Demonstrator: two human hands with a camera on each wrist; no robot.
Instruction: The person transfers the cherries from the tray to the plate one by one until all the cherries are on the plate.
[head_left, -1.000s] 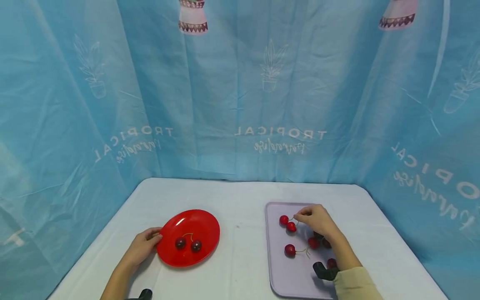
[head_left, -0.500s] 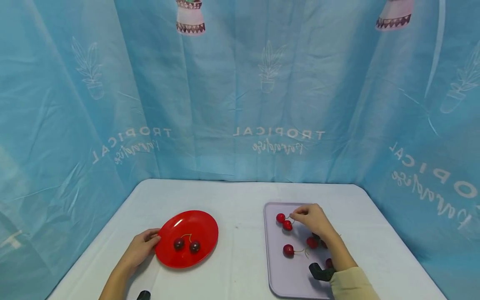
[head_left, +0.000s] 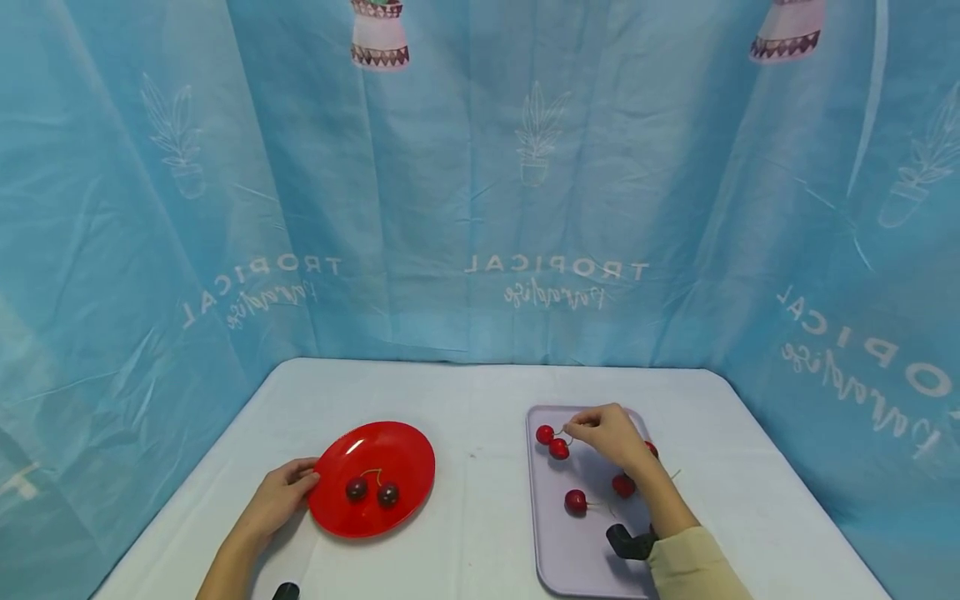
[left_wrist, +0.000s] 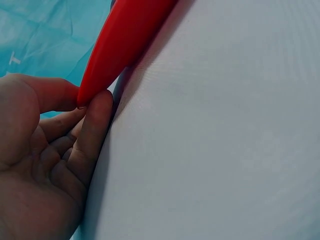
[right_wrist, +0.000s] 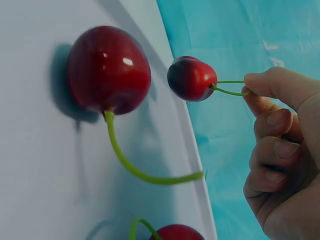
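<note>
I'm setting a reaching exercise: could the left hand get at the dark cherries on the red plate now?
Probably yes: the dark cherries lie uncovered on the red plate, with nothing standing between them and the left hand. That hand pinches the plate, though, so it would likely need to let go.

Right sleeve (head_left: pixel 697 568): pale yellow-beige cloth, creased
Right wrist gear (head_left: pixel 628 543): black, bent, blunt rounded end
Left wrist gear (head_left: pixel 286 592): black, rounded tip
Right hand (head_left: pixel 609 433): bare, short nails
Left hand (head_left: pixel 279 493): bare

Plate (head_left: pixel 401 458) left of tray (head_left: pixel 566 554) on table (head_left: pixel 480 508), cherries (head_left: pixel 575 502) on plate and tray, curtain (head_left: pixel 450 208) behind
</note>
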